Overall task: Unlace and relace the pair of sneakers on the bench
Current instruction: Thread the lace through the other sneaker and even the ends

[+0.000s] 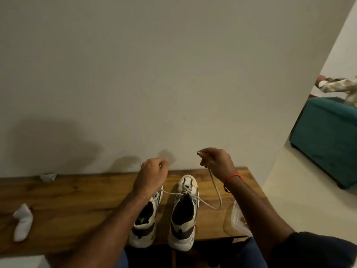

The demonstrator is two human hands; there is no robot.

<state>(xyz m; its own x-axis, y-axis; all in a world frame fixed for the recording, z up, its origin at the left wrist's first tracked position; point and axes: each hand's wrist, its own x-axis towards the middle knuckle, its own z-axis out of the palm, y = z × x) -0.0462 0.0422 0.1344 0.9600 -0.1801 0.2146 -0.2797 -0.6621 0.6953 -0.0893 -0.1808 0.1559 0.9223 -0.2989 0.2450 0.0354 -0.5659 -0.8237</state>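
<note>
Your two sneakers (pixel 164 213) sit side by side on the bench (pixel 67 200). Your left hand (pixel 152 175) and right hand (pixel 216 161) each pinch one end of the right sneaker's lace (pixel 214 187), raised above the toes.

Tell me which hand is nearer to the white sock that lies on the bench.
The left hand. It is raised above the left sneaker, and the white sock lies far to its left. The right hand holds a lace end beyond the right sneaker, farther away.

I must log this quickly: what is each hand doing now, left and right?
Left hand: fingers curled, pulling one end of the lace of the right sneaker.
Right hand: pinches the other end, raised.
</note>
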